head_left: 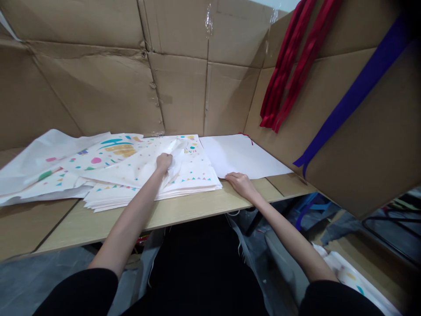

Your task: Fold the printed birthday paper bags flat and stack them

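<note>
My left hand [164, 162] is closed on the bunched-up edge of a white printed sheet [115, 169], a thin, fabric-like piece with colourful confetti shapes. Beneath it lies a stack of similar printed sheets [194, 175], with small triangles along their borders. To the right, my right hand [240, 182] rests at the near edge of a plain white sheet [243, 153]. Its fingers are bent over that edge, and whether they pinch it cannot be made out. More printed material [42, 162] spreads loosely over the left part of the table.
Cardboard walls [184, 87] enclose the back and right of the wooden table [184, 213]. Red strips [296, 66] and a purple strip [351, 96] hang on the right wall. Below right, another printed white piece [355, 278] lies near a grey chair [283, 259].
</note>
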The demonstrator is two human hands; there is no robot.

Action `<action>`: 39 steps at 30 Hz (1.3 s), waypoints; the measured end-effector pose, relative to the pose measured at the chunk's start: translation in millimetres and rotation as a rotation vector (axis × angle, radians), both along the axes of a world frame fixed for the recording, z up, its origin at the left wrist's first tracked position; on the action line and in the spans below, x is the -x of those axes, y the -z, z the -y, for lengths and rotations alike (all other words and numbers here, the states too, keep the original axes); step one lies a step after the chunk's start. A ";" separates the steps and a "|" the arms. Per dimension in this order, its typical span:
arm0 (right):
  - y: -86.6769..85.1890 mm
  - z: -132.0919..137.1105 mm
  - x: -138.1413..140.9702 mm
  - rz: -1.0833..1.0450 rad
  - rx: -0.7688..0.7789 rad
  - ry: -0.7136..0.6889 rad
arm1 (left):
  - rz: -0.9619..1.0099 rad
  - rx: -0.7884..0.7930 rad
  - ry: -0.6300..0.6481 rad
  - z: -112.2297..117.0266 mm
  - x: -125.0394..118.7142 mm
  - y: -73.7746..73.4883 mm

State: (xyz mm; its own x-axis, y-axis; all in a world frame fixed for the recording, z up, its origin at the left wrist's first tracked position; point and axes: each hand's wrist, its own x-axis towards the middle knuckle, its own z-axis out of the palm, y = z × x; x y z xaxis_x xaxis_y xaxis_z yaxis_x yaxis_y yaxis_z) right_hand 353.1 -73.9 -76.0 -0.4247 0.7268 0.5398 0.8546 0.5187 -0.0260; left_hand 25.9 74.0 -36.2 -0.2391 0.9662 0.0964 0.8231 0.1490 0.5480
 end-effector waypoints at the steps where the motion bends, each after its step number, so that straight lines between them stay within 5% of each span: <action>1: -0.2 0.4 0.0 -0.009 0.012 0.024 | 0.000 0.002 0.001 -0.2 0.1 0.3; 16: -1.6 -0.9 1.2 -0.270 0.127 0.084 | 0.014 0.001 0.002 2.2 -0.3 -0.3; 20: -15.1 -3.7 4.0 -0.363 0.220 0.156 | 0.017 -0.010 -0.001 2.0 -0.4 0.2; 30: -61.2 -19.7 1.6 -0.408 0.444 0.089 | 0.023 -0.017 0.008 2.0 0.5 2.5; 39: -84.0 -35.3 -3.2 -0.320 0.473 0.117 | 0.036 -0.009 0.007 3.5 1.2 -2.9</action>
State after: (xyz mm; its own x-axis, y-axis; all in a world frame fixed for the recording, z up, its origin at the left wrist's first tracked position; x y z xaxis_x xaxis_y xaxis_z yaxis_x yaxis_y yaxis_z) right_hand 356.3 -38.6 8.0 -0.1960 0.9523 0.2337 0.8169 0.2904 -0.4983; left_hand 24.6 70.4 -33.4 -0.2360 0.9669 0.0969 0.8035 0.1381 0.5790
